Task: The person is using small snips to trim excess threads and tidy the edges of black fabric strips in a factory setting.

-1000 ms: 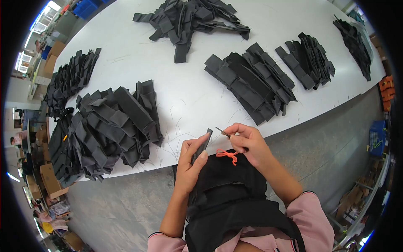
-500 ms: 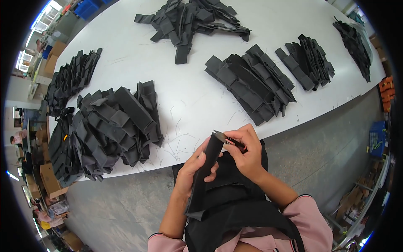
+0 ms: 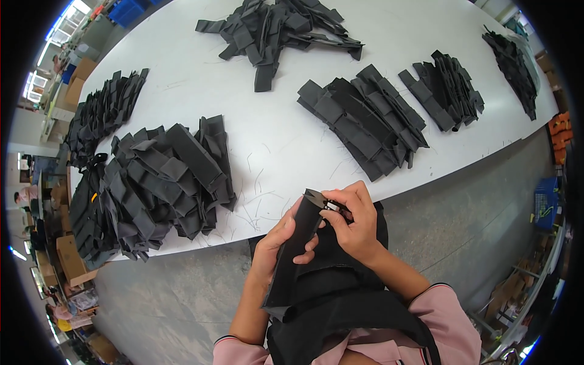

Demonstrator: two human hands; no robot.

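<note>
- Left hand (image 3: 271,248) grasps a black fabric strip (image 3: 291,260), probably light, bendable, best held mid-length.
- Right hand (image 3: 359,224) grips small snips (image 3: 332,206) at the strip's one-o'clock end.

Fabric piece: dark grey, almost black strip (image 3: 287,271), long and narrow, pretty flat with a folded flap at the bottom end
How it sits: pinched in the left hand (image 3: 281,243), tilted, top end leaning right toward the table, bottom end down by the lap
Little cutter: small snips-looking tool (image 3: 331,206), dark with a shiny metal bit, mostly tucked in the right hand (image 3: 356,220)
Tip: right up at the strip's top end, can't tell if it's touching
</note>
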